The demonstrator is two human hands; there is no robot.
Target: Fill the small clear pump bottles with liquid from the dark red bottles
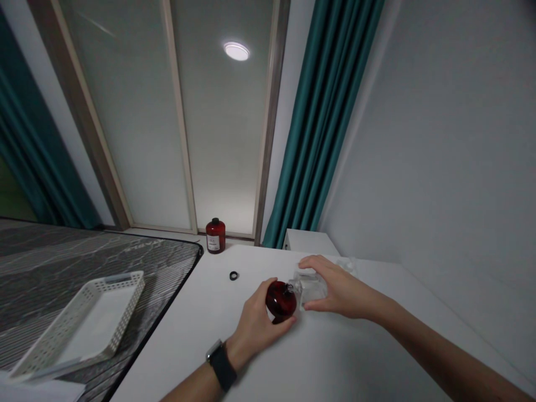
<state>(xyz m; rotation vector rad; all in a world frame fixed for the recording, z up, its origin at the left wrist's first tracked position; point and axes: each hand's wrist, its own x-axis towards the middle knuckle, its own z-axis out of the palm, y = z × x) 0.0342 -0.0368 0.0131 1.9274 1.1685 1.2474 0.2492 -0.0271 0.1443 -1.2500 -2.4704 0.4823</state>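
Note:
My left hand (260,318) is wrapped round a dark red bottle (280,301) above the white table, its mouth turned to the right. My right hand (335,287) grips a clear bottle (312,289) tipped on its side. The clear bottle's narrow neck meets the red bottle's mouth; whether liquid is running between them I cannot make out. A small black ring (233,276) lies on the table to the left of my hands. Farther back stands a second red bottle (215,237) with a white label and a black cap.
A white perforated basket (121,301) rests on the grey-patterned mattress (167,262) at the left. The white table (184,352) borders it. Behind the table are a white cabinet (312,241), a green curtain (314,128) and frosted sliding doors (221,139). A wall (452,139) rises on the right.

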